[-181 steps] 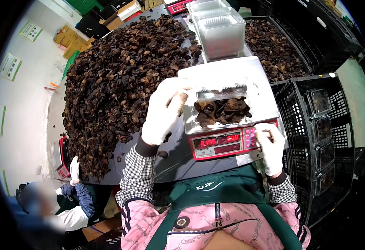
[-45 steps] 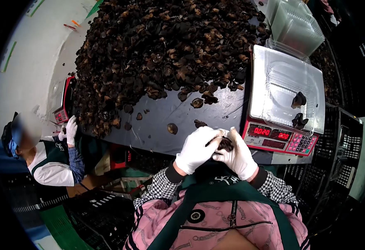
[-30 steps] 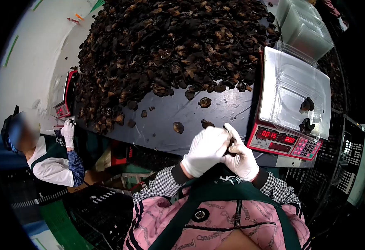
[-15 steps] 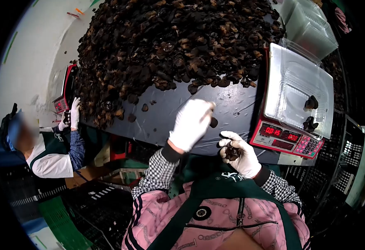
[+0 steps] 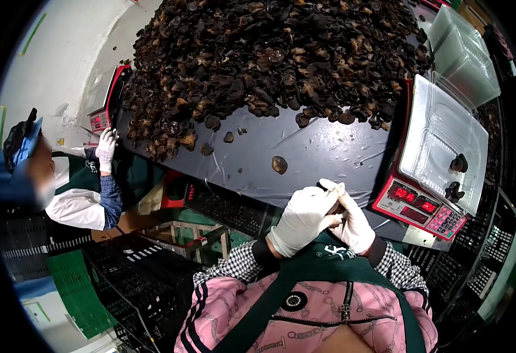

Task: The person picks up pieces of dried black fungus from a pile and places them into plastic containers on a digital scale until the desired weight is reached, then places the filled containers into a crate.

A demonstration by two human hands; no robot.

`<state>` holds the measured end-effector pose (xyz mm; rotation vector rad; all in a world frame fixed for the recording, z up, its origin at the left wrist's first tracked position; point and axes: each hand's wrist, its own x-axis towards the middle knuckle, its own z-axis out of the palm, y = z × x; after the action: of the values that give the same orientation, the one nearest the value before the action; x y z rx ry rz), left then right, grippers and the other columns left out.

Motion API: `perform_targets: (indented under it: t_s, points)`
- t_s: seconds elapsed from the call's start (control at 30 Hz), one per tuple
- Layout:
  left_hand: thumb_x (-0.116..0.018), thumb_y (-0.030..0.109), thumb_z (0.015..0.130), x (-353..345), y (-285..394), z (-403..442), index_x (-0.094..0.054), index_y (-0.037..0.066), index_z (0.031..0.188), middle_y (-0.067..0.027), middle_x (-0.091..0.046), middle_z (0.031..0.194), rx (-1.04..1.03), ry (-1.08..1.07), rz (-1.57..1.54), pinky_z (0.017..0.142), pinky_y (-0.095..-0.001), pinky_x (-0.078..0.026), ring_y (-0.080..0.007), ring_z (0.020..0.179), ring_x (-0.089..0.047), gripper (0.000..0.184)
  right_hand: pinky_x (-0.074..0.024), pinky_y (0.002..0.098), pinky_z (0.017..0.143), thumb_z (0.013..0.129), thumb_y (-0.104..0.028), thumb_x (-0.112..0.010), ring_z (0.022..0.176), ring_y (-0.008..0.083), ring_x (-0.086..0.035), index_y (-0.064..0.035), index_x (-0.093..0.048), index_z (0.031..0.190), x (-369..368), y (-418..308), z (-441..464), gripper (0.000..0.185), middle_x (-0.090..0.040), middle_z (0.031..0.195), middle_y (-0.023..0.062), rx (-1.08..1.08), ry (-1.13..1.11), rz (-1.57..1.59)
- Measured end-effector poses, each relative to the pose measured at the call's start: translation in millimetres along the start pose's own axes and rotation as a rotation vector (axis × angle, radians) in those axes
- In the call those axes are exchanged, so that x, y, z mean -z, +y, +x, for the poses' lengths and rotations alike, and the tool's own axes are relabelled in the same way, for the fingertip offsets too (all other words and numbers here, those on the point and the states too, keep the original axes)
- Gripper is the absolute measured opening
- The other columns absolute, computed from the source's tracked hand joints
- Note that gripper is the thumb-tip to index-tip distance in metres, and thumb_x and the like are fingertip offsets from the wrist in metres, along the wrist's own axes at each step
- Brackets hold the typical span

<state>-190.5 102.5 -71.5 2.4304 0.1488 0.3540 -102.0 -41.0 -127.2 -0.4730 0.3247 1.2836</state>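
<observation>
In the head view, my white-gloved hands meet above the table's near edge. My left hand (image 5: 299, 222) is closed, its fingertips pressed against the dark wood ear mushroom (image 5: 337, 209) between both hands. My right hand (image 5: 357, 228) curls around the same mushroom from the other side; the gloves hide most of it. A single brown wood ear piece (image 5: 279, 165) lies on the dark table just beyond my left hand. To the right, a clear plastic box (image 5: 440, 141) on a red scale (image 5: 411, 200) holds two dark pieces.
A large heap of wood ear mushrooms (image 5: 270, 59) covers the table's far side. Clear plastic boxes (image 5: 467, 62) are stacked at far right. On the left stands a co-worker with a gloved hand (image 5: 106, 150) near another red scale (image 5: 100, 120). Black crates (image 5: 228, 209) are below the table.
My left hand has moved right and down from above the table to meet my right hand. The brown piece on the table now shows. The view has shifted slightly.
</observation>
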Motion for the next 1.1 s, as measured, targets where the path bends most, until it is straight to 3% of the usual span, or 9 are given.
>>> perform_targets:
  t_s: [0.1, 0.17, 0.27, 0.43, 0.57, 0.63, 0.8, 0.93, 1.1]
  points:
    - [-0.085, 0.011, 0.075, 3.9, -24.7, -8.4, -0.07, 0.002, 0.121, -0.0114, -0.073, 0.109, -0.047, 0.129, -0.239, 0.09, -0.0375, -0.054, -0.0301, 0.099, -0.068, 0.05, -0.0607, 0.033, 0.071, 0.102, -0.017, -0.062, 0.095, 0.0213, -0.07, -0.0014, -0.055, 0.139, 1.5, 0.0, 8.3, 0.041, -0.067, 0.121, 0.0109, 0.043, -0.103, -0.136]
    - [-0.08, 0.009, 0.08, 6.3, -50.6, -4.8, -0.069, 0.003, 0.126, -0.0142, -0.07, 0.12, -0.106, 0.278, 0.058, 0.096, -0.0395, -0.052, -0.0321, 0.107, -0.065, 0.048, -0.0583, 0.0308, 0.065, 0.1, -0.014, -0.063, 0.09, 0.0216, -0.07, -0.0026, -0.059, 0.135, -6.6, -1.3, 9.7, 0.037, -0.069, 0.114, 0.0106, -0.002, -0.062, -0.167]
    - [-0.067, 0.001, 0.089, 6.7, -75.6, -1.8, -0.066, 0.007, 0.133, -0.0176, -0.057, 0.14, 0.249, 0.23, 0.403, 0.103, -0.0419, -0.047, -0.0333, 0.123, -0.055, 0.044, -0.0558, 0.0287, 0.062, 0.1, -0.012, -0.062, 0.091, 0.0226, -0.07, -0.005, -0.055, 0.141, -3.2, -1.1, 9.4, 0.042, -0.069, 0.116, 0.0109, 0.031, 0.007, -0.154]
    - [-0.069, -0.001, 0.087, 5.1, -62.9, 1.9, -0.072, 0.003, 0.118, -0.0154, -0.073, 0.111, 0.111, 0.272, -0.121, 0.094, -0.0372, -0.054, -0.0294, 0.104, -0.068, 0.032, -0.0564, 0.0291, 0.063, 0.1, -0.012, -0.062, 0.091, 0.023, -0.07, -0.0056, -0.046, 0.148, -21.1, -6.5, 6.6, 0.051, -0.066, 0.12, 0.0126, 0.084, 0.006, -0.192]
    - [-0.069, -0.003, 0.087, 16.4, -28.7, 26.7, -0.072, 0.002, 0.122, -0.0149, -0.073, 0.115, -0.25, 0.091, -0.082, 0.091, -0.0354, -0.057, -0.029, 0.103, -0.069, 0.035, -0.0562, 0.028, 0.062, 0.1, -0.013, -0.062, 0.089, 0.0232, -0.07, -0.004, -0.044, 0.147, -23.8, -10.0, 7.6, 0.052, -0.065, 0.12, 0.0142, 0.12, -0.118, -0.135]
    - [-0.068, -0.003, 0.087, 19.1, -43.3, 46.5, -0.072, 0.004, 0.123, -0.0141, -0.073, 0.117, -0.132, 0.066, -0.269, 0.091, -0.0351, -0.056, -0.0293, 0.105, -0.069, 0.037, -0.0542, 0.0281, 0.058, 0.099, -0.013, -0.064, 0.082, 0.0237, -0.07, -0.0013, -0.054, 0.134, -28.2, -21.0, -0.7, 0.038, -0.067, 0.111, 0.0142, 0.107, -0.06, -0.147]
    - [-0.071, 0.004, 0.084, 13.4, -102.6, 156.8, -0.071, 0.006, 0.119, -0.0133, -0.07, 0.117, -0.289, 0.436, 0.329, 0.099, -0.044, -0.05, -0.0347, 0.112, -0.064, 0.035, -0.052, 0.0297, 0.055, 0.096, -0.009, -0.064, 0.077, 0.022, -0.068, 0.0006, -0.063, 0.12, -67.1, -58.8, -49.7, 0.026, -0.07, 0.103, 0.0163, 0.406, 0.049, -0.333]
    - [-0.066, 0.055, 0.092, -12.0, -130.0, 193.1, -0.062, 0.007, 0.137, -0.0166, -0.048, 0.151, -0.078, 0.23, 0.657, 0.117, -0.0615, -0.023, -0.0431, 0.145, -0.033, 0.066, -0.0545, 0.0246, 0.069, 0.093, 0.003, -0.062, 0.086, 0.0166, -0.068, 0.0011, -0.066, 0.117, -76.0, -107.2, -106.5, 0.024, -0.071, 0.105, 0.0132, 1.011, 0.366, -0.99]
    - [-0.076, 0.039, 0.086, -17.9, -115.3, 156.8, -0.065, 0.005, 0.129, -0.0211, -0.055, 0.142, -0.119, 0.123, 0.458, 0.111, -0.0547, -0.036, -0.0438, 0.134, -0.045, 0.055, -0.0534, 0.032, 0.094, 0.089, 0.014, -0.063, 0.107, 0.0222, -0.067, 0.0009, -0.066, 0.121, -31.5, -172.5, -132.9, 0.035, -0.067, 0.118, 0.0121, 1.431, 0.722, -1.714]
